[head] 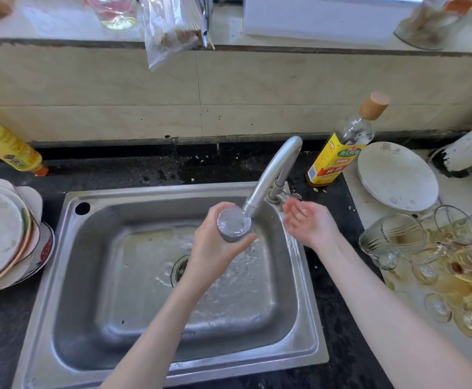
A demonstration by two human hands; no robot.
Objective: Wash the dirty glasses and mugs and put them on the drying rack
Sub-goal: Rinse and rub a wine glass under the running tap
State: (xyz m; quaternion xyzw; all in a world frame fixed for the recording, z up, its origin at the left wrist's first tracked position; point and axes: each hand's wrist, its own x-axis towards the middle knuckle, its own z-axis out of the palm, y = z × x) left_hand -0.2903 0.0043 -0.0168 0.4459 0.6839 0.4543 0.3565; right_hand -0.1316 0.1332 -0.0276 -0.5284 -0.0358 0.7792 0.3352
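**Rinse the glass through**

Your left hand (215,248) has its grip clamped around the glass (234,224), mouth up under the faucet (271,175). Your right hand (306,219), fingers apart, hovers beside it. Tilt, swirl, pour out over the sink (173,357).

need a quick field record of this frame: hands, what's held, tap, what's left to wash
left hand: grips a glass upright under the spout
right hand: open, beside the tap base, holds nothing
tap: running, water fills the glass and spills into the sink
unwashed: cluster of stained glasses on the counter to the right
drying rack: not in view
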